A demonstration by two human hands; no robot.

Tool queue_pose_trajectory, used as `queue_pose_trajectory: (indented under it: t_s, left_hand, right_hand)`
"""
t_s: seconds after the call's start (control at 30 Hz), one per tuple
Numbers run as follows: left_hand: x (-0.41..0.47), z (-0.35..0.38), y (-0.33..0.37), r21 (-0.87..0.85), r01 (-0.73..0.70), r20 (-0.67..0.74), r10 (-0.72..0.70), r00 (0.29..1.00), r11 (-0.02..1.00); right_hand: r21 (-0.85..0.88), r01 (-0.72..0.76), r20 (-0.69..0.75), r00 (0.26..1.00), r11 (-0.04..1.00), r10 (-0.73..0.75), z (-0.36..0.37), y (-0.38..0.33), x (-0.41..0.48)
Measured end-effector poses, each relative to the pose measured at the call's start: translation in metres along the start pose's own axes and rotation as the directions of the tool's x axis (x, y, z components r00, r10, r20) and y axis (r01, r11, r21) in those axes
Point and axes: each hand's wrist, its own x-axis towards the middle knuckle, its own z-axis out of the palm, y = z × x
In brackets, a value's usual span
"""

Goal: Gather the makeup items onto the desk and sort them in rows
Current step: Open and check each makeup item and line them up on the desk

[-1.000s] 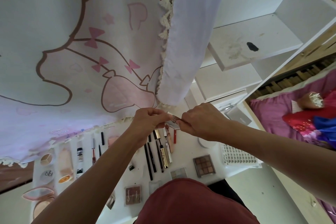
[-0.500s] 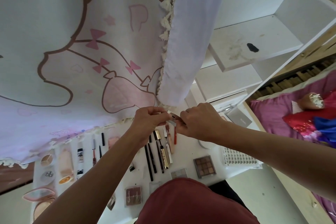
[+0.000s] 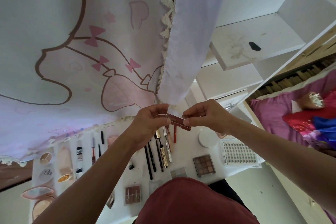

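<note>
Above the white desk (image 3: 185,143), both hands hold a small pink box of makeup (image 3: 177,119) between them. My left hand (image 3: 150,122) pinches its left end and my right hand (image 3: 203,116) pinches its right end. Below the hands, several pencils, mascaras and lip tubes (image 3: 160,151) lie side by side in a row. Further left lie more tubes (image 3: 93,148) and compacts (image 3: 45,157). A brown eyeshadow palette (image 3: 204,165), a pale palette (image 3: 179,172) and a pink palette (image 3: 133,194) lie nearer to me.
A printed white-and-pink curtain (image 3: 81,51) hangs over the back of the desk. A round white jar (image 3: 207,138) and a lash tray (image 3: 239,154) sit at the desk's right end. White shelves (image 3: 254,42) and a pink bed (image 3: 300,114) lie to the right.
The hands have moved slightly apart and the pink box now shows longer between them. The desk items have not moved.
</note>
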Motion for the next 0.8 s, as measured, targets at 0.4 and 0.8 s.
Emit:
queue_pose_trajectory:
  t_s: [0.4,0.8]
  left_hand:
    - [0.001,0.010,-0.053,0.155,0.070,-0.058,-0.061,0.996,0.985]
    - [0.016,0.067,-0.168,0.252,0.407,-0.369,-0.302,0.879,0.878]
  right_hand:
    - [0.003,-0.158,0.002,0.987,0.987,0.158,-0.018,0.038,0.013]
    - [-0.395,-0.209,0.187,0.935,0.895,0.301,-0.007,0.131,0.059]
